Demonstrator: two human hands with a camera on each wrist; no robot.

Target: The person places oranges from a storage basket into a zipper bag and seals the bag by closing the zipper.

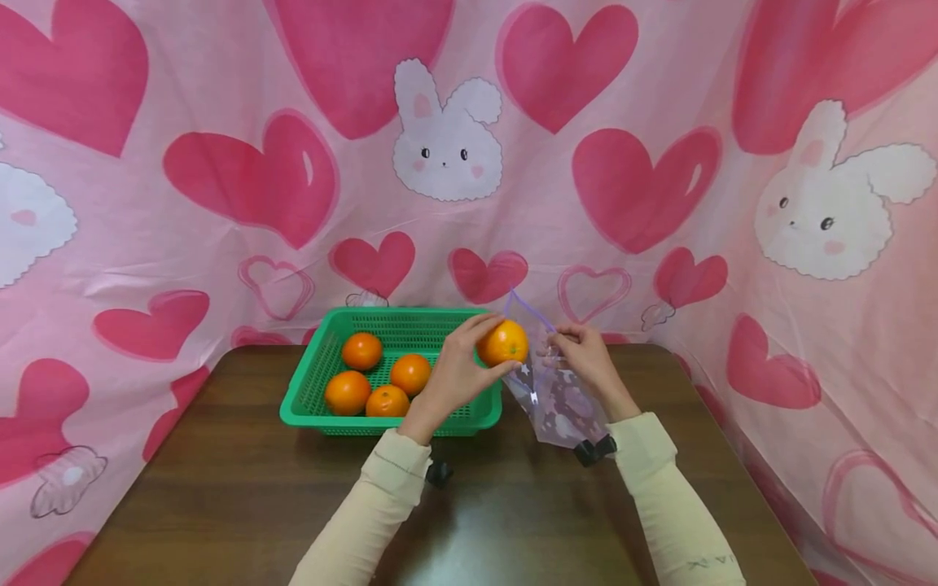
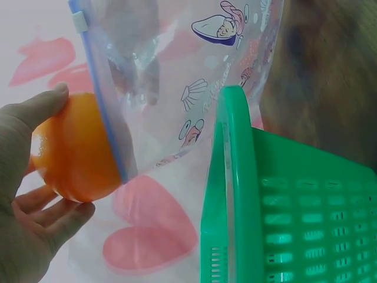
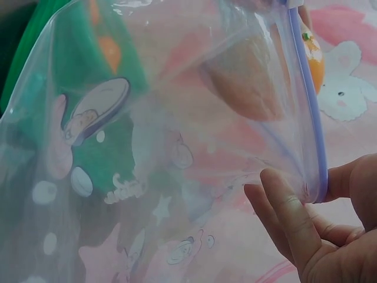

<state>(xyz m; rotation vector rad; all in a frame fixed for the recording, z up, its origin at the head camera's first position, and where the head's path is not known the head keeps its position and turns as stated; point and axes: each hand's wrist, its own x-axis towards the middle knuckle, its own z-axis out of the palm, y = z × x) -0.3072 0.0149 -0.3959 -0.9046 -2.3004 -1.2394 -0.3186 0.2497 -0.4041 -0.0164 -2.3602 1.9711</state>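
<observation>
My left hand (image 1: 458, 362) grips an orange (image 1: 507, 342) beside the right rim of the green basket, thumb and fingers spread around it. Right at the orange is the mouth of a clear printed zip bag (image 1: 560, 407), edged by a purple zip strip (image 2: 99, 88). In the left wrist view the strip crosses over the orange's side. With fingers and thumb, my right hand (image 1: 586, 358) pinches the corner of the bag's mouth, seen closely in the right wrist view. The bag hangs down from there, with sea-creature prints on its clear film.
The green plastic basket (image 1: 293, 403) stands at the table's back, holding several more oranges (image 1: 348, 393). Behind it hangs a pink cloth (image 1: 440, 228) with hearts and rabbits. Brown wooden table (image 1: 242, 488) extends in front. Black devices (image 1: 595, 450) sit at both wrists.
</observation>
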